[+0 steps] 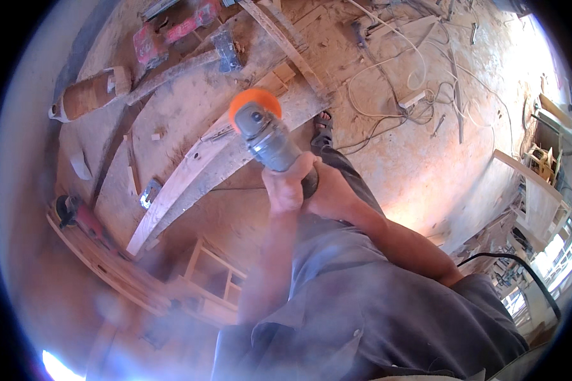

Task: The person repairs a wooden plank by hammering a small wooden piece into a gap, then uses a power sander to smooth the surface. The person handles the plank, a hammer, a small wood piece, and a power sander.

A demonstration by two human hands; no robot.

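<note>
An angle grinder (272,145) with a grey body and an orange disc (262,98) is held out in front of me. My left hand (283,189) wraps round its body. My right hand (332,190) closes round the rear end, close beside the left. The disc is over a long, curved, pale wooden piece (171,190) that lies on the workbench (165,149). Whether the disc touches the wood I cannot tell. My fingers are partly hidden behind the tool.
A red power tool (171,37) lies at the far left of the bench, and a red grinder (89,222) rests on a board nearer me. Loose cables (419,105) coil across the dusty floor at right. A small wooden frame (217,274) stands below the bench.
</note>
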